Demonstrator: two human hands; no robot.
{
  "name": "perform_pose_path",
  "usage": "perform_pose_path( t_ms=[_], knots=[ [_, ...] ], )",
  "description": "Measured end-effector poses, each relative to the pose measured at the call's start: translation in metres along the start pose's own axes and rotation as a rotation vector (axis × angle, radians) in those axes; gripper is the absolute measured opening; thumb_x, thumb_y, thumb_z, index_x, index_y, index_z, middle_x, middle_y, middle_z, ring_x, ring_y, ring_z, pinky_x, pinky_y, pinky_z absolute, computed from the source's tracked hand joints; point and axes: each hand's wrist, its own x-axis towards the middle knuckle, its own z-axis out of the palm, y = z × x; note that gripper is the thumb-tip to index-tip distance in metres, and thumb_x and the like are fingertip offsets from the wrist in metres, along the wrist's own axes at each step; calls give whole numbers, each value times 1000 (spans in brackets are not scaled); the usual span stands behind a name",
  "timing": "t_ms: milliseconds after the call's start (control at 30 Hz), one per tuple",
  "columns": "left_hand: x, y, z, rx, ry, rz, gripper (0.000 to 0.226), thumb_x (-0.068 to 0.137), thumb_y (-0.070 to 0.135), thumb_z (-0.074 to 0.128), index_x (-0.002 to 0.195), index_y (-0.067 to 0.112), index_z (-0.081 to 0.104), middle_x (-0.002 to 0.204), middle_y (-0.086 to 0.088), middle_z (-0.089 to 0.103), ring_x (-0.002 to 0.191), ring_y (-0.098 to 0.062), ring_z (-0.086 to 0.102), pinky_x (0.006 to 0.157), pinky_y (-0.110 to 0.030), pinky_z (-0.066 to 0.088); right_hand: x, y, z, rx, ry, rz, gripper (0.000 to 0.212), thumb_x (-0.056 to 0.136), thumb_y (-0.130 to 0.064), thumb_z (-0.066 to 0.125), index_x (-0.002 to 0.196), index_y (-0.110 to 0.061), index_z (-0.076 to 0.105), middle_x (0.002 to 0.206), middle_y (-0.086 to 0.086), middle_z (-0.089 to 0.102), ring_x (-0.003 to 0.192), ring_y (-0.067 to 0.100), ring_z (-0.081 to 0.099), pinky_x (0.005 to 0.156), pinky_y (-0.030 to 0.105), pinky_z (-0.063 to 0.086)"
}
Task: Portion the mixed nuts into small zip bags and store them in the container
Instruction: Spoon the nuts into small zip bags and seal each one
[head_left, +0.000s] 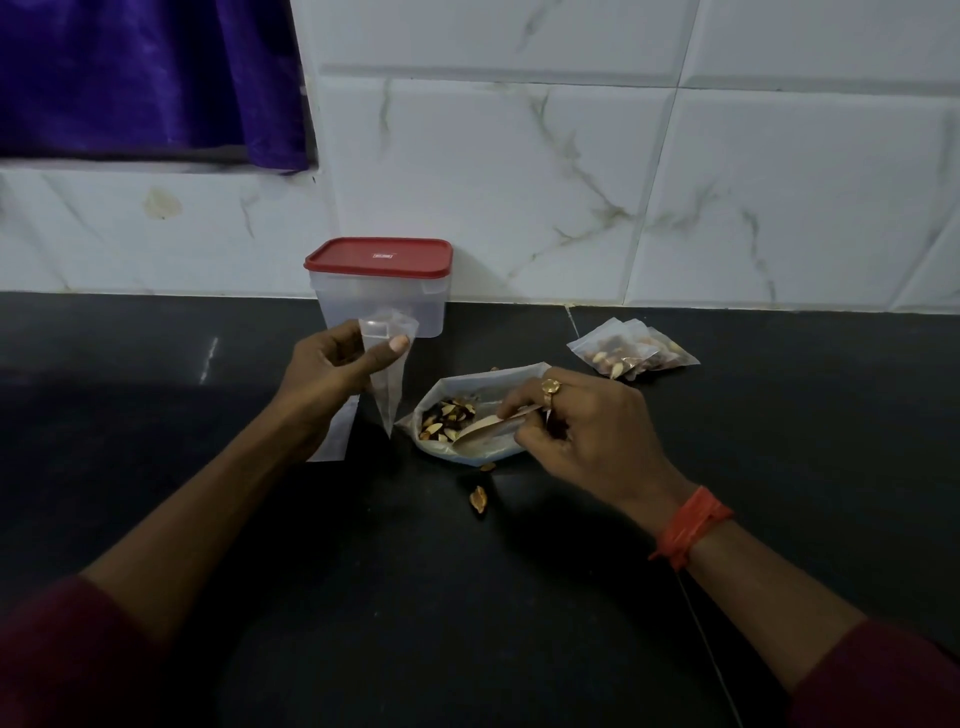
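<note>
**Scooping nuts, empty bag at the ready**

I am looking down at a dark, matte counter (156, 395). My left hand (332, 379) is pinching an empty clear zip bag (387, 384) between thumb and fingers, holding it upright so it is tapering to a point below. My right hand (582, 426) is gripping a pale scoop (483, 431), fingers curled around its handle, inside the big open bag (467, 410) lying on the counter, its mixed nuts (447, 413) brown, glossy and irregular. Two nuts are lying loose just in front. Filled bags (631, 351) are overlapping to the right, crinkly and translucent. The container (382, 291), frosted plastic with a red lid, is standing against the marbled tile wall (675, 182).
</note>
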Motion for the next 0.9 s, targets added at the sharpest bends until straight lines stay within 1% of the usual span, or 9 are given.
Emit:
perform_pose_path(
  t_ms=[67,233,333,400,467,567,667,767,900],
  knots=[
    [-1,-1,2,62,-72,-10,46,68,40,72,110,24,69,108,2,73,105,-17,68,84,-36,57,-1,1,2,-25,-42,31,24,84,-24,58,95,-30,78,90,-14,71,63,4,60,61,24,52],
    [-2,-5,6,109,-156,-3,55,60,45,80,110,26,68,103,4,75,97,-11,70,63,-14,54,-4,0,5,-85,-25,106,25,87,-23,58,100,-32,79,92,-15,73,64,4,62,61,25,54],
    [-1,-7,3,145,-166,-1,88,38,73,85,111,27,68,105,7,75,98,-8,71,76,-23,58,-3,-3,4,10,-23,148,25,85,-24,61,98,-33,79,87,-17,73,63,2,62,61,23,54],
    [-1,-8,3,158,-173,7,96,34,77,84,113,26,69,108,6,75,101,-9,70,82,-28,56,-3,-6,5,-30,-93,152,27,87,-28,57,103,-37,77,88,-18,74,65,3,63,63,25,55],
    [-1,-7,2,162,-196,18,96,34,78,83,113,26,68,108,8,75,102,-7,70,80,-23,56,-4,-6,8,-86,-102,170,27,89,-28,59,106,-39,76,89,-17,74,67,4,64,64,26,55],
    [-2,-5,2,165,-226,12,95,32,79,83,112,30,67,108,13,74,101,-4,69,74,-17,55,-3,-4,9,-69,26,174,26,87,-20,65,104,-36,77,88,-22,68,63,5,61,62,22,52],
    [-3,-4,4,163,-220,-5,95,30,81,81,110,32,67,107,14,74,100,-3,69,76,-18,54,-2,-7,9,9,19,102,26,88,-23,59,104,-33,78,89,-21,68,64,1,56,62,21,49],
    [-2,-4,5,154,-218,-12,97,31,81,81,112,30,67,109,12,75,102,-5,69,80,-23,53,-4,-6,13,-136,-6,17,28,87,-26,54,99,-31,79,89,-14,73,67,-3,42,64,23,43],
    [-3,-5,6,133,-215,-11,96,30,79,83,111,29,68,109,11,75,103,-6,70,83,-25,54,-2,1,13,-195,90,58,25,87,-21,59,102,-26,78,83,-11,69,66,9,55,73,29,45]
  ],
)
